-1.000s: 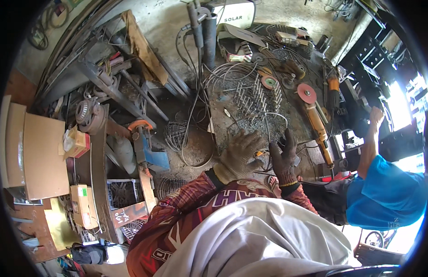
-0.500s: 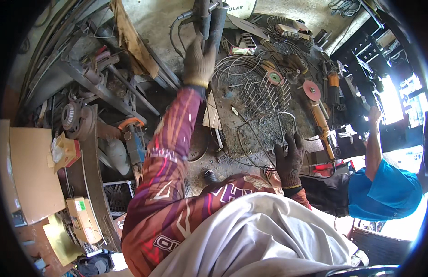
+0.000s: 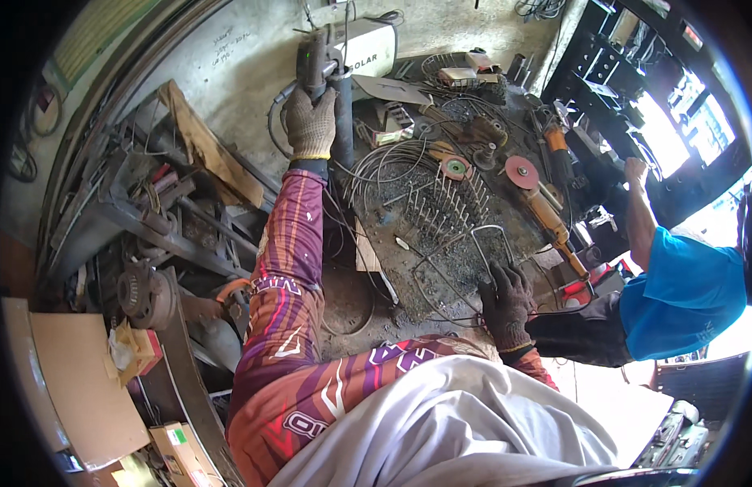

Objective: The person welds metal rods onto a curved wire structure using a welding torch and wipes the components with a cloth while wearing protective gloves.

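My left hand [image 3: 311, 128], in a pale knit glove, reaches to the far side, its fingers closed round the lower end of a dark corded power tool [image 3: 313, 58] that looks like an angle grinder. Right beside it stands a dark upright pipe [image 3: 343, 122]. My right hand [image 3: 507, 305], in a darker glove, is at the bench's near right edge, fingers curled at a bent metal rod [image 3: 488, 228]. This rod belongs to, or lies against, a thin wire frame on the bench. Beyond it is a group of short metal prongs [image 3: 445, 199].
The workbench [image 3: 396, 231] carries coiled wire [image 3: 376, 174], a green-centred disc [image 3: 455, 168] and a grinder with a pink disc [image 3: 522, 172]. Scrap metal [image 3: 165, 235] crowds the left, above cardboard boxes [image 3: 88, 377]. A person in a blue shirt [image 3: 680, 300] stands at right.
My view has shifted, showing more of the back wall. The left hand has moved up along the dark tool and closed round its lower end. The right hand stays at the rod.
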Demonstrator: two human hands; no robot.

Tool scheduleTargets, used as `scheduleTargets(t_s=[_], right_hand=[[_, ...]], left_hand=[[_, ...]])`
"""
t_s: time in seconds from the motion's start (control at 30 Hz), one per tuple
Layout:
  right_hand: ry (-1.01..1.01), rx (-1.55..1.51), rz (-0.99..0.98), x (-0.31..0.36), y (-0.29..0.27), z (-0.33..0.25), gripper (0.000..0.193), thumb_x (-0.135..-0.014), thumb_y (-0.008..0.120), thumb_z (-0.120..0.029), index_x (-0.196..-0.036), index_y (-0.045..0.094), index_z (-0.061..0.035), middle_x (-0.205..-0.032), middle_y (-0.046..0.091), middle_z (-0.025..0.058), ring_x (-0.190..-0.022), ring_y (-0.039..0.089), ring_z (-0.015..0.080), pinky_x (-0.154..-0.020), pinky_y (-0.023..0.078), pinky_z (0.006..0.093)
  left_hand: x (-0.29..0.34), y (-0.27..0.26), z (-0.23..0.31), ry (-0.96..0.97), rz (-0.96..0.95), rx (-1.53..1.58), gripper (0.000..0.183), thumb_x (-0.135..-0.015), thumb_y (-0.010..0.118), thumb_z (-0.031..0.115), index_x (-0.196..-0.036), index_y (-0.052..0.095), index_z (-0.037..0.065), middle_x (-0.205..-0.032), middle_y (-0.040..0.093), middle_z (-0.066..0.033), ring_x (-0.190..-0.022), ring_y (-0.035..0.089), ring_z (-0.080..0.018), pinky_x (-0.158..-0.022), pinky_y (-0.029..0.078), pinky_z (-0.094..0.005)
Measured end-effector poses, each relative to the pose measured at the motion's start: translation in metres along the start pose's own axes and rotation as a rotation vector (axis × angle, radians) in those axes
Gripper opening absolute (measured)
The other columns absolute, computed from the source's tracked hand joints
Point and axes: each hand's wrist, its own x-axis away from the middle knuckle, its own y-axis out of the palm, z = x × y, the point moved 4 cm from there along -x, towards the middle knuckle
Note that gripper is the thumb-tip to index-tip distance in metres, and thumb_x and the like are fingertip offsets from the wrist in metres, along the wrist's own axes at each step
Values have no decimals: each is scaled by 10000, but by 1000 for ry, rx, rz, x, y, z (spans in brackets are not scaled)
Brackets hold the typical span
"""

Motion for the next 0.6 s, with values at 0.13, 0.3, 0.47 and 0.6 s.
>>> scheduleTargets(t_s=[0.13,0.3,0.47,0.6], right_hand=[[-43,-35,-28,-2,4,4,449,-889,693,-275,-1301,631,-109,-1151,666,153,-1188,552,396,-1021,403,523],[-44,-22,-29,-3,1,10,437,-894,681,-267,-1297,629,-107,-1094,670,165,-1132,578,395,-996,413,520],[-91,-141,-56,-12,5,3,415,-905,664,-244,-1292,630,-98,-1037,659,184,-994,600,401,-897,445,508],[-29,-154,-9,-2,6,2,395,-917,662,-226,-1297,636,-123,-952,680,154,-914,633,366,-863,462,484]], left_hand=[[-18,-5,24,71,15,162,343,-864,742,157,-1175,658,39,-1067,720,-118,-1002,685,-243,-893,512,-368],[-46,-10,66,195,-18,539,152,-921,673,109,-1057,684,41,-1014,691,5,-948,640,-131,-809,510,-293],[-82,-94,29,307,-97,267,171,-914,648,197,-996,651,46,-950,684,-78,-868,653,-233,-753,506,-373],[24,-173,34,680,-200,-446,190,-939,623,237,-990,657,57,-979,649,-70,-847,640,-219,-774,515,-391]])
